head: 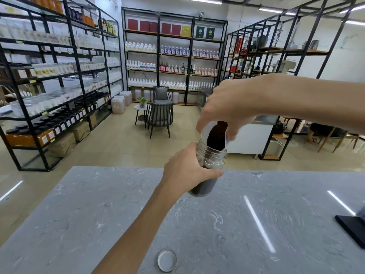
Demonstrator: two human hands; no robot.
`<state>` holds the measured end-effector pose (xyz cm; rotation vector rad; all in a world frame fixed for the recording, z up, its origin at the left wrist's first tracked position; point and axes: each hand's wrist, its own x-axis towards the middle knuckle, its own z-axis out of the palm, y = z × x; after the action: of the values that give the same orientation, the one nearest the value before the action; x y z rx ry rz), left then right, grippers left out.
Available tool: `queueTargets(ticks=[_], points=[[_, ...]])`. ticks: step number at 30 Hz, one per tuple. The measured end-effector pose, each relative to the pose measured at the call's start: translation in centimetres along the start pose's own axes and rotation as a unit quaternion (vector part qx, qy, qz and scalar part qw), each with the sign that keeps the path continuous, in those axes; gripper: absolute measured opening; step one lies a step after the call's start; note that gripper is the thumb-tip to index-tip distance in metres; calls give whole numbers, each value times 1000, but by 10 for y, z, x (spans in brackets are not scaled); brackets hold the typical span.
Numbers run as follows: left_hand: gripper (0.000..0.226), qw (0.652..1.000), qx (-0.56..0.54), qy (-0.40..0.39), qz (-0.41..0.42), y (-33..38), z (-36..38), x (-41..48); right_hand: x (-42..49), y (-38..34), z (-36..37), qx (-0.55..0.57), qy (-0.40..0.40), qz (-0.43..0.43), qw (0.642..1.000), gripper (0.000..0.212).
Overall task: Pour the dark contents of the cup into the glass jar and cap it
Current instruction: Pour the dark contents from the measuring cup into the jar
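At the far left of the frame stands a tall black metal rack [59, 80] with many white bottles and, on its lower shelf, dark-capped jars with orange content. Further back, in the upper centre, a second shelf unit [173, 56] carries rows of white and pink bottles and some red and green boxes on top. In front of it are a grey chair [160, 111] and a small white side table [140, 110] with a plant.

The lower half of the frame is filled by a grey marble-like counter [79, 214]. At the bottom centre, on this counter, lies a round lid [167, 260], with its white inner side up, well apart from the jar.

A little right of the centre, the left hand [185, 171] is closed around the middle of the glass jar [209, 169]. The jar is tilted, its mouth leaning to the upper right, and its bottom is touching or just above the counter; I cannot tell which. Dark grains fill its lower part.

Directly above, the right hand [227, 107] grips the white cup [214, 135] from above, fingers wrapped around it. The cup is tipped steeply down, its rim at the jar's mouth, and the dark contents [217, 138] slide toward the opening.

At the right edge, on the counter, lies a flat black object [353, 226], only partly in view.
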<state>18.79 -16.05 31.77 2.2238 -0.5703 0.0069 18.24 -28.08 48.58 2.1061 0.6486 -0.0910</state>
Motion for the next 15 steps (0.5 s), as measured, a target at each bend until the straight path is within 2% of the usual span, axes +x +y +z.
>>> queueTargets(ticks=[15], points=[[65,1000,22,18,5,0,7,5,-6,-3,-4,-33,-8,1,999,75]])
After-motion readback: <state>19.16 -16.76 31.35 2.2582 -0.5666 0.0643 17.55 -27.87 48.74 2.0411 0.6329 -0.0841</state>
